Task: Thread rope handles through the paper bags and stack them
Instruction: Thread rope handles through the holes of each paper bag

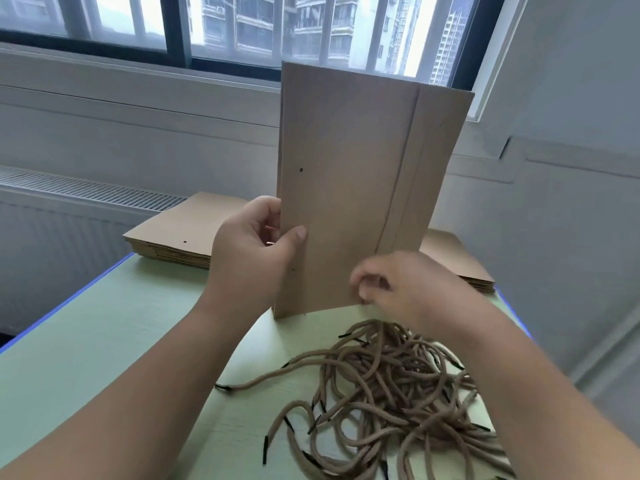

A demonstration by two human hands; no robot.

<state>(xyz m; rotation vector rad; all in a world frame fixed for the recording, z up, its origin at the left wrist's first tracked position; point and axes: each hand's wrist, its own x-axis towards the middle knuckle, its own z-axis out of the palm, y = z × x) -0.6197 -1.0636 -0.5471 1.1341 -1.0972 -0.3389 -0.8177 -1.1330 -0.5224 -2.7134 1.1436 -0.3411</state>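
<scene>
Apparently threading has not begun: the left hand [252,247] pinches the nine-o'clock edge of the flat brown paper bag [353,174] upright on the pale green table [121,323], the blurred right hand [405,282] curls at its five-o'clock corner, its hold unreadable — next, fetch a rope from the tangled pile of black-tipped tan ropes [398,386] at five o'clock.

Bare left hand [249,247] and right hand [412,285], uncovered forearms [138,375], short plain thumbnail [300,233] on the left.
</scene>
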